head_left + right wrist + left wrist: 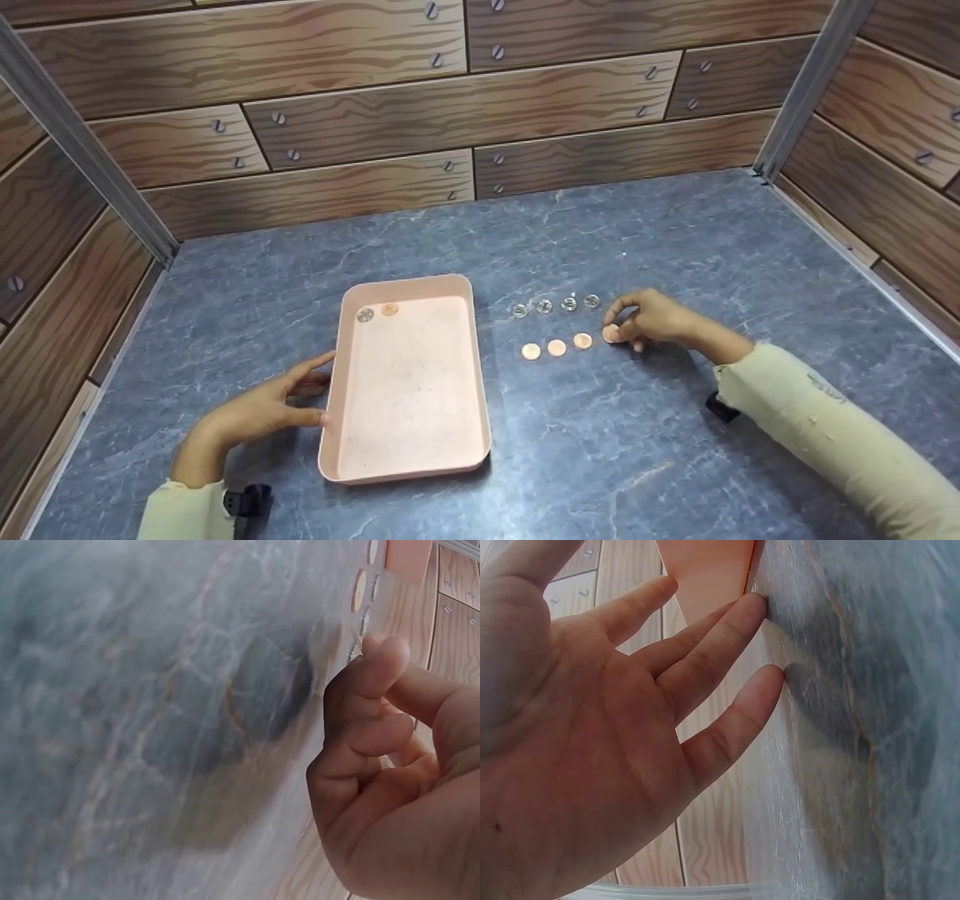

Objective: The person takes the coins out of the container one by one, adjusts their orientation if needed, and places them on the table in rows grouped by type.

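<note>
A shallow pink tray stands on the table, with one silver coin and one copper coin inside near its far left corner. At the tray's left wall is my left hand, fingers loosely extended and thumb against the side. To the right of the tray lies a row of several silver coins; nearer me is a row of copper coins. My right hand pinches a copper coin at that row's right end. In the right wrist view this coin shows edge-on, tilted at the fingertips.
The grey marbled tabletop is bounded by wood-patterned panels at the back and both sides. Metal posts stand in the back corners. A black wrist device sits at the left sleeve.
</note>
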A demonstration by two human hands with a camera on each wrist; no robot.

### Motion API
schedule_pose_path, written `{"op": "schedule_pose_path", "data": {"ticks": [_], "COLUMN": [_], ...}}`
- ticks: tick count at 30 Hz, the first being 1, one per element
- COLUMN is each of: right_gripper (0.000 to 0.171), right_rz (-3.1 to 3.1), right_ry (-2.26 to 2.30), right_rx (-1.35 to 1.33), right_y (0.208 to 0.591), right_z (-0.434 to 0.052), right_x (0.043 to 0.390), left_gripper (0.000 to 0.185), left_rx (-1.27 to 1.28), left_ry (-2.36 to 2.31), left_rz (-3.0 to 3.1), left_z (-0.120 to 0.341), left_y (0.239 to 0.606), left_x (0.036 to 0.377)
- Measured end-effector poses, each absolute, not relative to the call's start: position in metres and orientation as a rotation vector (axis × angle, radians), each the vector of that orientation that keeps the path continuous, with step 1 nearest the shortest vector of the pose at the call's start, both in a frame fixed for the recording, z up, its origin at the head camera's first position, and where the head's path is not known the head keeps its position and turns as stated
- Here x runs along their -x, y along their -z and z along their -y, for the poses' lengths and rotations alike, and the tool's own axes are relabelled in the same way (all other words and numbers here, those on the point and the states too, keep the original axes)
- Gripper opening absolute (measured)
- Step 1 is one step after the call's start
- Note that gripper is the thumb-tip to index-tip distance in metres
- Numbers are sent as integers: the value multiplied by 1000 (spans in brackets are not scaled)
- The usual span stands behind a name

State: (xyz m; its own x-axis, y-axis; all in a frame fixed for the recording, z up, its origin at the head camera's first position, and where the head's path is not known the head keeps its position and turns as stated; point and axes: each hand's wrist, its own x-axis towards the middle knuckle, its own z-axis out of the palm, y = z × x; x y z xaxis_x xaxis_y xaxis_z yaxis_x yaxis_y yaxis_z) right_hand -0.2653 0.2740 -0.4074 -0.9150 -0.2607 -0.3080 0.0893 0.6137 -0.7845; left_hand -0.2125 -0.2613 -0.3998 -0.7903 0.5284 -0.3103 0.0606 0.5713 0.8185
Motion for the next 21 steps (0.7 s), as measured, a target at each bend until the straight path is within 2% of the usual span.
{"op": "schedule_pose_path", "data": {"ticks": [21], "right_gripper": [23], "right_rz": [-2573], "right_ry": [1064], "right_rx": [193], "right_y": [409], "right_z": [-267], "right_x": [264], "left_gripper": [92], "left_rx": [-478], "left_ry": [-1149], "left_rz": [-2272], "left_z": [262], "left_y": [400], "left_x": [213]}}
